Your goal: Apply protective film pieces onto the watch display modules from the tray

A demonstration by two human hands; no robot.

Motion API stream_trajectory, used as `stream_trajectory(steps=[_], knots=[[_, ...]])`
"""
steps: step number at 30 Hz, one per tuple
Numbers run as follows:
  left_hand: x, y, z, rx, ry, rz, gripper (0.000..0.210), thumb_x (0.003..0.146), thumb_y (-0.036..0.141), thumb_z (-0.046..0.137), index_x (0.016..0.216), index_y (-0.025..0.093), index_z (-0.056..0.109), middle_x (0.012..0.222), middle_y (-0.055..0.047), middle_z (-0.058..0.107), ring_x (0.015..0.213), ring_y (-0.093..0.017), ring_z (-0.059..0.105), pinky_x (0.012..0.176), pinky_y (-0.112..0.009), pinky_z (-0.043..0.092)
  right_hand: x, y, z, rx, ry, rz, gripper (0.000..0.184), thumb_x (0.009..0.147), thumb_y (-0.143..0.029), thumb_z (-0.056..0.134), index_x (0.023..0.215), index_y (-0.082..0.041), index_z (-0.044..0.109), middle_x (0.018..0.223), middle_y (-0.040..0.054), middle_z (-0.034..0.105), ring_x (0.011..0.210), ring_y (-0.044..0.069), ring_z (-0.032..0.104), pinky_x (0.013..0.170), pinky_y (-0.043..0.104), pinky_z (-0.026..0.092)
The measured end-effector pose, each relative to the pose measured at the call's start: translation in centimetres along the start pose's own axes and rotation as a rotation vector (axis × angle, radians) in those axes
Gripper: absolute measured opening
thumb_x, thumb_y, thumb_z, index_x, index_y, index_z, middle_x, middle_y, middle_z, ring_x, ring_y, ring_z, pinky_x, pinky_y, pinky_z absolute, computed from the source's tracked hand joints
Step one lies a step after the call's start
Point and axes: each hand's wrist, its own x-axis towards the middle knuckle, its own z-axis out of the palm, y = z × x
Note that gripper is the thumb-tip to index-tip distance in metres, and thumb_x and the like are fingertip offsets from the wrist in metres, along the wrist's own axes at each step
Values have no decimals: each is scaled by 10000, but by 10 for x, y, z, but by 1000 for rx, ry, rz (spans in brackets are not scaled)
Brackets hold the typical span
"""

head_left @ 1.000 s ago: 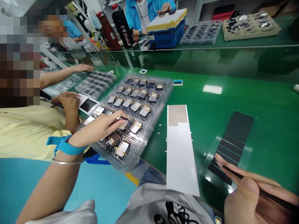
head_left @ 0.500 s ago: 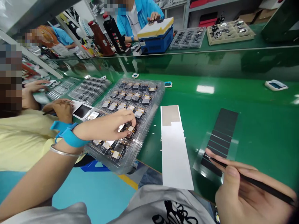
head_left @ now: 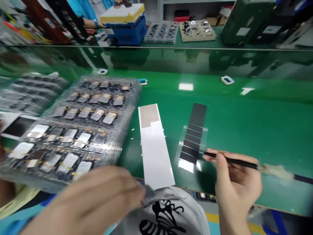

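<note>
My left hand point(head_left: 97, 195) is blurred in the lower left, in front of the tray's near corner. Its fingers pinch a small flat dark grey part point(head_left: 149, 195), whose details are smeared. My right hand point(head_left: 237, 182) grips a slim black pointed tool point(head_left: 241, 162) with a pale wrapping behind the hand. The tool's tip lies beside the lower end of a clear sheet carrying dark grey strips point(head_left: 193, 143). Between the hands lies a long white card point(head_left: 157, 156) with a beige patch at its far end. At left, a clear plastic tray point(head_left: 132, 107) holds rows of small screen modules.
More clear trays point(head_left: 29, 94) stand further left, beside a dark square on white backing point(head_left: 18, 127). A small white-rimmed piece point(head_left: 227, 80) lies near the back ledge. Beyond it are a blue machine point(head_left: 129, 31) and a beige parts tray point(head_left: 197, 31).
My left hand has left the tray and come towards my body with a grey part pinched in it. My right hand still holds the black tool. The view has turned right.
</note>
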Motion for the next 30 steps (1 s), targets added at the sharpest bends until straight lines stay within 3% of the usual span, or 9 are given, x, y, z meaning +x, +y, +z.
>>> stream_trajectory(steps=[6,9,15,30], knots=[[61,28,86,-185,5,193,158,1001,270,485,1048,199,617,1128,-98,724,1100,-234,657,907,-375,569,-2,12,-25,-103,-165,81,126,905,-255,682,937,-203,572,844,39,732,632,154,745,604,235,633],[79,33,111,-232,-44,288,157,1013,188,448,1080,177,589,1210,-97,707,1214,-234,613,1024,-411,526,-6,17,-30,-153,-207,83,95,919,-231,657,952,-210,571,916,39,707,692,154,755,654,246,645],[83,28,118,-258,-178,262,268,1011,183,438,1257,141,536,1279,-109,681,1261,-240,591,1010,-405,545,-9,17,-31,-193,-243,50,67,925,-184,635,955,-212,582,928,29,692,727,126,751,673,204,635],[82,27,119,-319,-180,250,265,1006,189,439,1248,147,539,1293,-119,680,1263,-246,602,1013,-407,550,-7,11,-29,-205,-191,72,90,892,-205,679,909,-182,593,872,42,721,675,145,746,625,224,631]])
